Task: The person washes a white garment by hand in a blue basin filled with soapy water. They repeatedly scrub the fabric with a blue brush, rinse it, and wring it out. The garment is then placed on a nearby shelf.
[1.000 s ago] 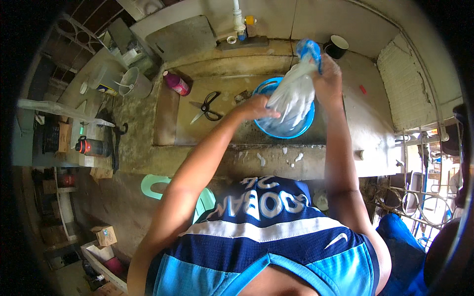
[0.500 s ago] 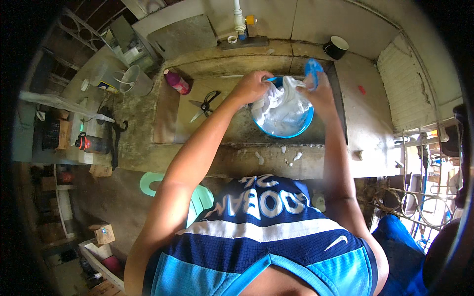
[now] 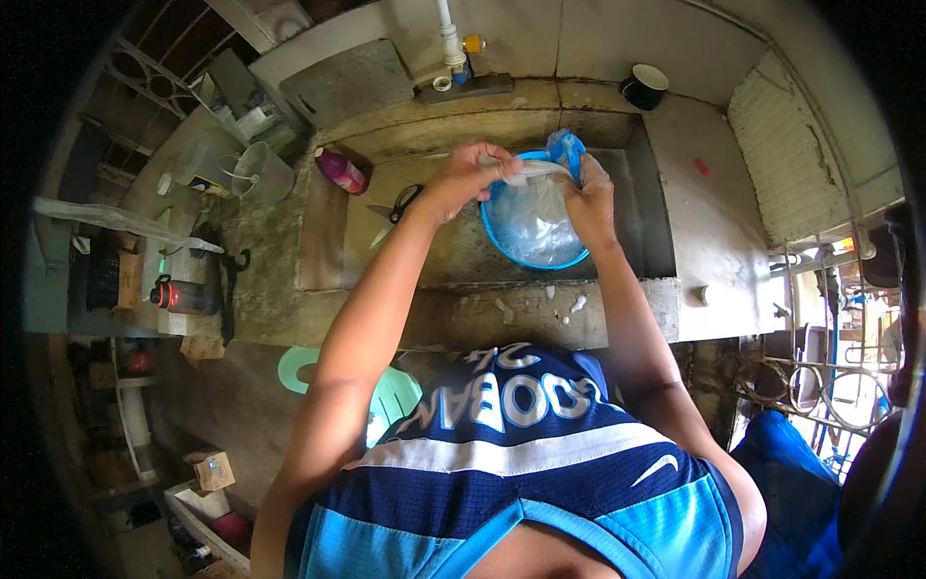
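Note:
A white wet cloth (image 3: 542, 172) is stretched between my two hands above a round blue basin (image 3: 489, 227). My left hand (image 3: 470, 180) is closed on one end, by the basin's far left rim. At the far right rim, my right hand (image 3: 590, 198) grips the other part of the cloth. A blue rounded piece like a scrub brush (image 3: 566, 150) stands up by my right fingers; whether they hold it too is unclear. Cloudy, sudsy water (image 3: 540, 234) shows in the basin, which stands in a shallow concrete sink (image 3: 627, 227).
Scissors (image 3: 397, 212) and a purple bottle (image 3: 340, 171) lie in the sink, left of the basin. A white pipe with a tap (image 3: 449, 43) rises behind. A dark cup (image 3: 643, 87) stands far right. At left are a clear bucket (image 3: 262, 172) and a drink bottle (image 3: 183, 294).
Both hands have shifted left, and the blue piece with the right one. The cloth, bunched over the basin before, is now drawn into a narrow strip, uncovering the water.

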{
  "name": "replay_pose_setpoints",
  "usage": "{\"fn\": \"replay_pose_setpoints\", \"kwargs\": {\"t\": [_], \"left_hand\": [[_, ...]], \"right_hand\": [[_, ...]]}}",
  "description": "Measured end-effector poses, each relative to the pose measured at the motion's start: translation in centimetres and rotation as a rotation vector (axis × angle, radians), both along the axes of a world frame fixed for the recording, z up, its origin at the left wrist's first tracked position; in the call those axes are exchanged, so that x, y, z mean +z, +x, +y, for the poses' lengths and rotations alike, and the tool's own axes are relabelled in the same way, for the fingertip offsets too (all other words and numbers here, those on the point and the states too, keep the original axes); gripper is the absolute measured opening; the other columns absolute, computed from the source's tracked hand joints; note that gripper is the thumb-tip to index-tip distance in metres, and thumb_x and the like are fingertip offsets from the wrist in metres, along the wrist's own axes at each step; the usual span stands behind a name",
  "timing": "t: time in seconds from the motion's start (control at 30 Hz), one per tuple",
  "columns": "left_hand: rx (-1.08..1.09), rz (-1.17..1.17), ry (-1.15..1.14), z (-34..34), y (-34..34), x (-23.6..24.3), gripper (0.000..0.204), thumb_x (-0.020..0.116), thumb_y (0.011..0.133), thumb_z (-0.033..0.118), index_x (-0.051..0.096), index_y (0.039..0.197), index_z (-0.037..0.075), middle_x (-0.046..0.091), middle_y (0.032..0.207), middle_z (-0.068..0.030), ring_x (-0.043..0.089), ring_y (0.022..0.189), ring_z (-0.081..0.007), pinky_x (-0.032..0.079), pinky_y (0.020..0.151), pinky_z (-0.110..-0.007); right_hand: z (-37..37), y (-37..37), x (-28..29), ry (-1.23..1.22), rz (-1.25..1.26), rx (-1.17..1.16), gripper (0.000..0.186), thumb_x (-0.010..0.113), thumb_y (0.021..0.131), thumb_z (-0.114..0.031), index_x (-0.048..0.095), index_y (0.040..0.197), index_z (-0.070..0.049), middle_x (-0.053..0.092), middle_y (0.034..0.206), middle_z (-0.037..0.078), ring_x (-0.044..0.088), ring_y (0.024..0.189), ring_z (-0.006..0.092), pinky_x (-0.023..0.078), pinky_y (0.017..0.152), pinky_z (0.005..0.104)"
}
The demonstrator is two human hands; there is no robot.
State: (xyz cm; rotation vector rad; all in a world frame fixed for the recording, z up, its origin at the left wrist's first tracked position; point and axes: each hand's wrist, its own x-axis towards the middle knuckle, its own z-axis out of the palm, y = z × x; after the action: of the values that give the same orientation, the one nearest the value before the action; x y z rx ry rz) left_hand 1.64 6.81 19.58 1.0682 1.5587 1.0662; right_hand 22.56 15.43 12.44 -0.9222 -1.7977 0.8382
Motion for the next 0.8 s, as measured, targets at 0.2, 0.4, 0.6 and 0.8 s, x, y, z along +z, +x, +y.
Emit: {"fn": "replay_pose_setpoints", "kwargs": {"t": [0.2, 0.4, 0.6, 0.8], "left_hand": [[0.280, -0.011, 0.144, -1.3, -0.1, -1.6, 0.035, 0.073, 0.095, 0.035, 0.069, 0.107, 0.003, 0.070, 0.092, -0.0021, 0.059, 0.071, -0.0107, 0.048, 0.057, -0.025], [0.369, 0.303, 0.236, -1.3, -1.9, 0.0, 0.048, 0.060, 0.102, 0.040, 0.067, 0.108, -0.008, 0.067, 0.083, -0.0149, 0.064, 0.074, -0.0231, 0.053, 0.073, -0.040], [0.222, 0.622, 0.389, -2.6, -4.9, 1.3, 0.058, 0.059, 0.102, 0.046, 0.066, 0.113, -0.010, 0.064, 0.109, -0.0199, 0.063, 0.099, -0.0262, 0.049, 0.083, -0.043], [0.482, 0.043, 0.283, -4.3, -5.2, -1.7, 0.061, 0.059, 0.101, 0.054, 0.069, 0.110, -0.005, 0.064, 0.112, -0.0101, 0.059, 0.097, -0.0161, 0.047, 0.077, -0.034]], "right_hand": [[2.4, 2.2, 5.1, 0.084, -0.163, -0.009, 0.026, 0.079, 0.085, -0.013, 0.068, 0.104, 0.002, 0.073, 0.093, 0.014, 0.067, 0.086, 0.0198, 0.051, 0.081, 0.0339], [3.2, 3.1, 5.9, 0.117, -0.369, -0.019, 0.046, 0.082, 0.081, -0.022, 0.067, 0.118, 0.001, 0.071, 0.109, 0.020, 0.069, 0.098, 0.0258, 0.052, 0.087, 0.0385], [4.4, 4.8, 6.4, -0.243, -0.407, 0.289, 0.052, 0.084, 0.076, -0.027, 0.064, 0.113, 0.005, 0.069, 0.107, 0.018, 0.065, 0.097, 0.0225, 0.051, 0.084, 0.0373], [6.1, 5.9, 8.2, -0.306, -0.397, 0.514, 0.048, 0.083, 0.078, -0.029, 0.064, 0.107, 0.003, 0.069, 0.097, 0.014, 0.063, 0.090, 0.0203, 0.050, 0.081, 0.0359]]}}
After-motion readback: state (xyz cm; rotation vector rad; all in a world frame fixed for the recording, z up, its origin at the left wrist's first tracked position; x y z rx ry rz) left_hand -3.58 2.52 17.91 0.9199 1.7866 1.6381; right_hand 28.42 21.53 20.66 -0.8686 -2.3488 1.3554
